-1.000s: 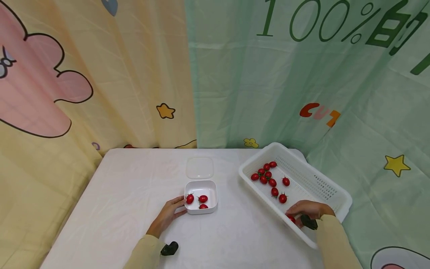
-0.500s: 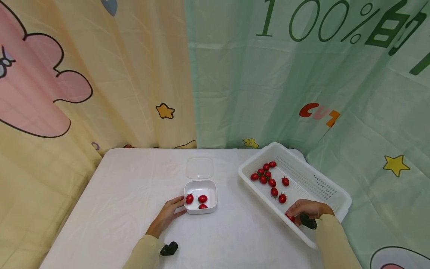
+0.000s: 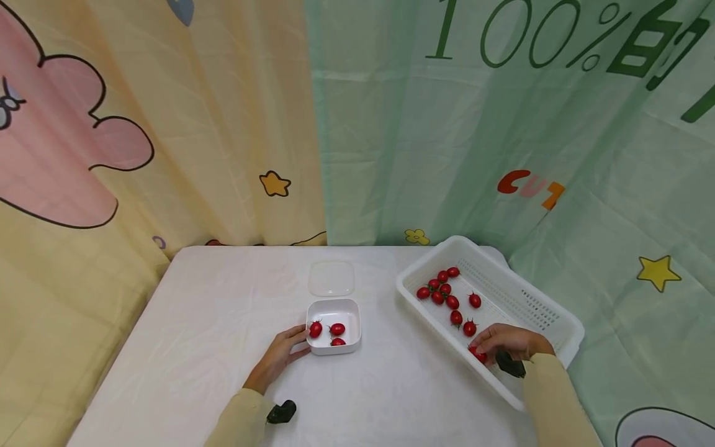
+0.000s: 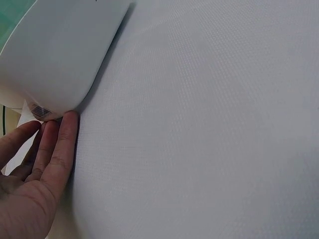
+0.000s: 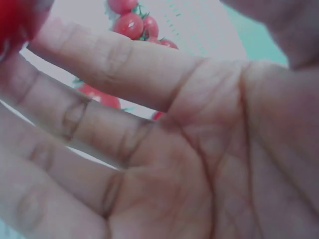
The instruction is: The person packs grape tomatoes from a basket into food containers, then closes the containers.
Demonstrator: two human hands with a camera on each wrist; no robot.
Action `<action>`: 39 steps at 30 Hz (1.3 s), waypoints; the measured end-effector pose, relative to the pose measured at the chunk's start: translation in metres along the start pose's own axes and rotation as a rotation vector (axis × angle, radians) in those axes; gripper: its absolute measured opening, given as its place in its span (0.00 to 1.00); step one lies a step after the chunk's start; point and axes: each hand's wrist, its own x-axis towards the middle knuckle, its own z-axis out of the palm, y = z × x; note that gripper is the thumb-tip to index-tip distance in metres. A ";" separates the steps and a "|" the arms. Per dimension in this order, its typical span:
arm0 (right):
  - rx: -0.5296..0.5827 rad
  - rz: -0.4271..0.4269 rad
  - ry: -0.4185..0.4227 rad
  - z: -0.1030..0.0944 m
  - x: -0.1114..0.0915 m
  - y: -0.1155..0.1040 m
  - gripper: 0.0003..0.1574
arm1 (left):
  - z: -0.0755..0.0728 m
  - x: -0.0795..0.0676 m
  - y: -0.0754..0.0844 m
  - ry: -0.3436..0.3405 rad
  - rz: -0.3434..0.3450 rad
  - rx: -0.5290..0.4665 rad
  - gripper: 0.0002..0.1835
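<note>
My right hand (image 3: 512,340) is over the near end of a white plastic basket (image 3: 566,329), pinching a red cherry tomato (image 3: 477,354) at its fingertips. In the right wrist view that cherry tomato (image 5: 20,25) shows large and blurred by the fingers. Several more cherry tomatoes (image 3: 438,298) with green stems lie toward the basket's far end. A small square white box (image 3: 357,320) stands left of the basket and holds three cherry tomatoes. My left hand (image 3: 277,355) touches its left side with extended fingers, the fingertips low against the box wall (image 4: 65,55) in the left wrist view.
A translucent square lid (image 3: 332,278) lies flat just behind the box. Everything stands on a table under a white cloth (image 3: 212,316). Printed curtains (image 3: 380,124) hang behind the table and along its sides.
My right hand has shifted slightly up and left within the basket, bringing the pinched cherry tomato with it. The left hand and the box have stayed in place.
</note>
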 end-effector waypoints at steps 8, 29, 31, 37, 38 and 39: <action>0.010 -0.123 0.015 0.009 0.002 -0.012 0.13 | 0.000 0.002 0.000 0.012 -0.007 0.004 0.28; 0.045 -0.229 0.293 0.027 0.016 -0.028 0.15 | 0.001 0.001 0.003 0.008 -0.007 -0.010 0.29; 0.049 -0.237 0.325 0.030 0.018 -0.031 0.17 | 0.001 0.002 0.002 0.005 -0.007 -0.009 0.29; -0.004 -0.190 0.472 0.039 0.025 -0.039 0.23 | 0.000 0.001 0.000 0.003 -0.008 -0.002 0.30; -0.013 -0.183 0.493 0.041 0.026 -0.040 0.23 | 0.000 0.001 0.000 0.005 -0.010 -0.005 0.30; -0.013 -0.179 0.510 0.042 0.028 -0.042 0.23 | 0.000 0.001 0.000 0.003 -0.012 -0.004 0.30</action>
